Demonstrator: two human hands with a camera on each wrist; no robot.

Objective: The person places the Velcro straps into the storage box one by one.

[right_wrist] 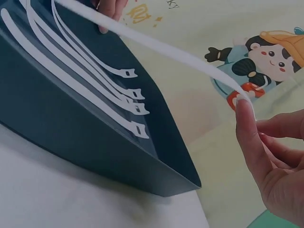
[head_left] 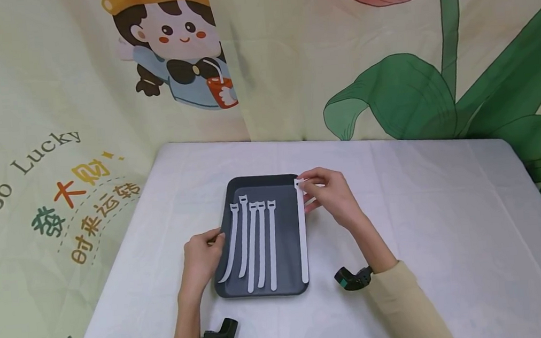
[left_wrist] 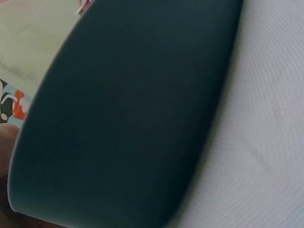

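A white strap (head_left: 302,230) is being pinched by the right hand (head_left: 329,195) fingers (right_wrist: 248,128), while the dark tray (head_left: 282,189) edge is being gripped by curled left hand (head_left: 202,256) fingers.

A white-clothed counter (head_left: 448,218) spreads beneath. Behind hang a cartoon-girl curtain (head_left: 173,54) and a tulip curtain (head_left: 413,86); the lettering (head_left: 28,163) apparently reads "So Lucky".

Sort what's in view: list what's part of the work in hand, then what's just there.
In use: right hand pinching a white strap; left hand holding the dark tray; five straps in it.
Just there: white tablecloth; printed backdrop.
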